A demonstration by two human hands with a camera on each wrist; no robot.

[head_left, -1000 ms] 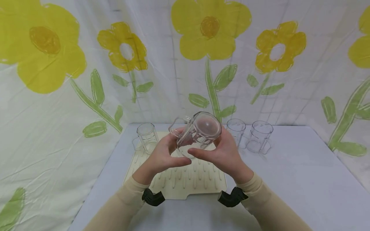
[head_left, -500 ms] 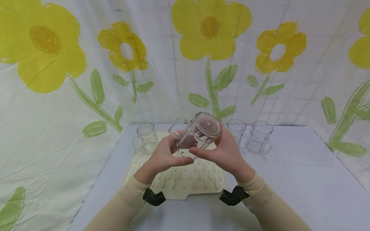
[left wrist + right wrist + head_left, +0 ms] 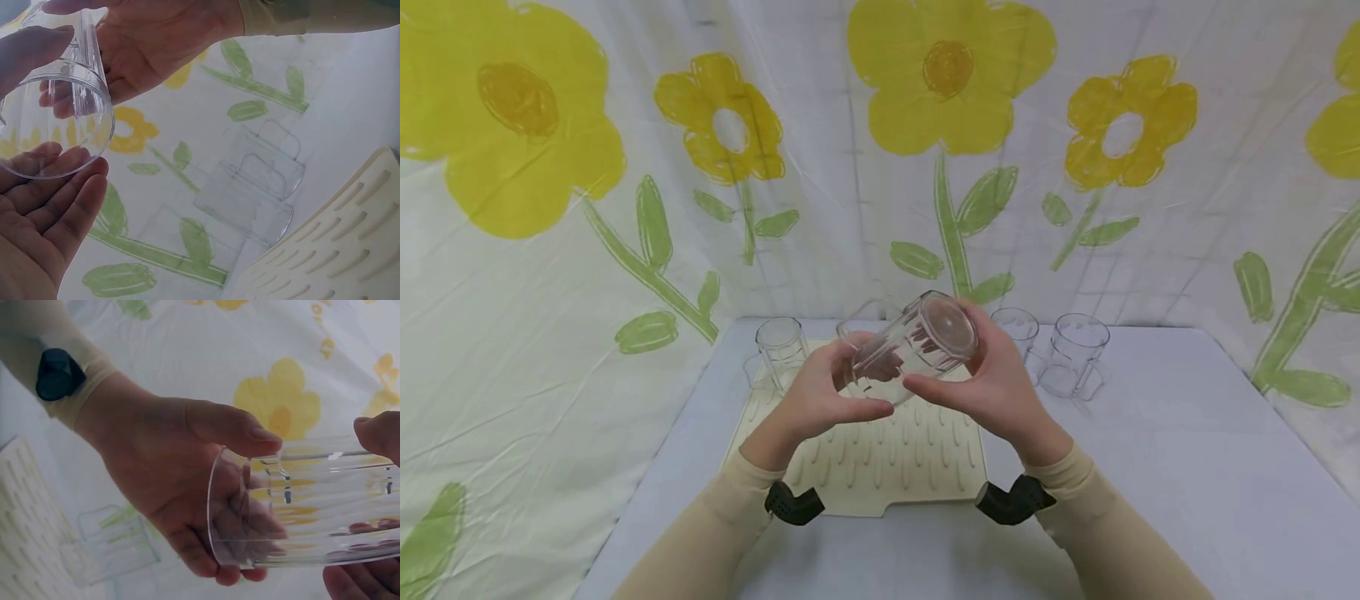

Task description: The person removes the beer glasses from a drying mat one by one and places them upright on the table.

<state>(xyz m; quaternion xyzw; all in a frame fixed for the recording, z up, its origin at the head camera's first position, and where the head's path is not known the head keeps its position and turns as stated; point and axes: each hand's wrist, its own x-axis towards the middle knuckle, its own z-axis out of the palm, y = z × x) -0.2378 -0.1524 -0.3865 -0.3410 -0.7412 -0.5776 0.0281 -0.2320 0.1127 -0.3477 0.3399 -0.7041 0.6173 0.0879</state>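
Observation:
A clear glass mug [image 3: 917, 342] is held in the air between both hands, lying tilted with its base toward the upper right. My left hand [image 3: 820, 387] grips it by the rim end, thumb below and fingers behind. At the base end my right hand [image 3: 996, 379] holds it, thumb along the near side. The mug's handle loop points up and left in the head view. In the right wrist view the left hand [image 3: 169, 456] curls round the rim of the mug [image 3: 312, 500]. The left wrist view looks toward the mug's open rim [image 3: 56, 128].
Below the hands lies a cream drying mat [image 3: 880, 467] with raised ridges. A clear mug [image 3: 782, 346] stands at its back left corner. Two more mugs, one partly behind the right hand [image 3: 1017, 329] and another [image 3: 1075, 358], stand on the white table [image 3: 1180, 467]. A flowered curtain hangs behind.
The held mug has tipped further toward level, its base shifting slightly right. My right hand has moved a little right and up with it; the standing mugs stay put.

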